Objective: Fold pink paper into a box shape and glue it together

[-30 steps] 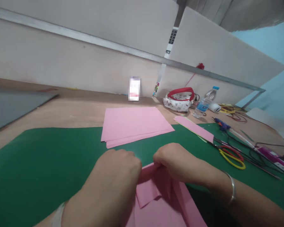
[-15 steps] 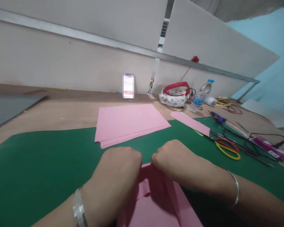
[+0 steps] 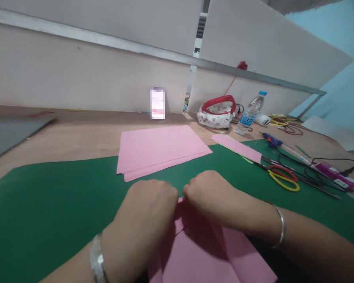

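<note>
At seven o'clock I see the bare left hand and at five the bare right hand, both curled, pinching the far edge of the folded pink paper piece at six o'clock. Most fingertips are hidden from me.

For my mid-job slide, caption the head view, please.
Left hand and right hand hold folded pink paper over a green mat, pink sheets lying beyond.

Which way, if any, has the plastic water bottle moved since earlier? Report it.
No: against the metal rail, the plastic water bottle stands where it did; only the view shifted.
</note>
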Motion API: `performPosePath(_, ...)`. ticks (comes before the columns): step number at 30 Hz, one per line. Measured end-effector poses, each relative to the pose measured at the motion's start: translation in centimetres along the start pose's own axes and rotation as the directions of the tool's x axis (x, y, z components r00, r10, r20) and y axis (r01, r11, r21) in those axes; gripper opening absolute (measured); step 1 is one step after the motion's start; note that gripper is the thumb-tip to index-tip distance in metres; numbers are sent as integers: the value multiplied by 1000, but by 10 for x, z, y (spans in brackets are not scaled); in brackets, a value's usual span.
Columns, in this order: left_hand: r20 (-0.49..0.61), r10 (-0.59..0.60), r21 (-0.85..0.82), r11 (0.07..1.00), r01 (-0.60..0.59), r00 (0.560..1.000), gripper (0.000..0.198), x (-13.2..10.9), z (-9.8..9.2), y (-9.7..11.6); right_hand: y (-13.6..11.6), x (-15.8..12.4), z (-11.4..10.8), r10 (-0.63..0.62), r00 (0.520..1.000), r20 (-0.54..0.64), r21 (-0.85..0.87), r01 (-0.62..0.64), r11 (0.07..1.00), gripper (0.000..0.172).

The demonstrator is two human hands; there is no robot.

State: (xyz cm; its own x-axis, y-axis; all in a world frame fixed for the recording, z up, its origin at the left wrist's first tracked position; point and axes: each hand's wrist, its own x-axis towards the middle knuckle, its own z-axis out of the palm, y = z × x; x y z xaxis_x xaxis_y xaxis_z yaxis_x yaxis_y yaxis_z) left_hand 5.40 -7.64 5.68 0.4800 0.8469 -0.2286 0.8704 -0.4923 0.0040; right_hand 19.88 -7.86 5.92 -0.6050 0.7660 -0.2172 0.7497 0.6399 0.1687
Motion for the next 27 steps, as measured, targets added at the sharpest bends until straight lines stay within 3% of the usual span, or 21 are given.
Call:
performPosePath(4,20,9,45,999,-10,1000,21,2,-1,0,3,3,5,-29,999,-22,40,29,999,11)
performPosePath(16,5,40,104,994,-41,999,21,-1,-2,-5,7,2,-3,-20,997,70,23,19,1000,11)
performPosePath(22,-51,15,147,989,-8,999,24,-3,-1,-5,7,6,3,-41,999,30,19,40,999,12)
performPosePath(27,-53,53,136,990,-46,997,23,-1,1,-11,22,1,4,-95,995,26,99,92,991,13)
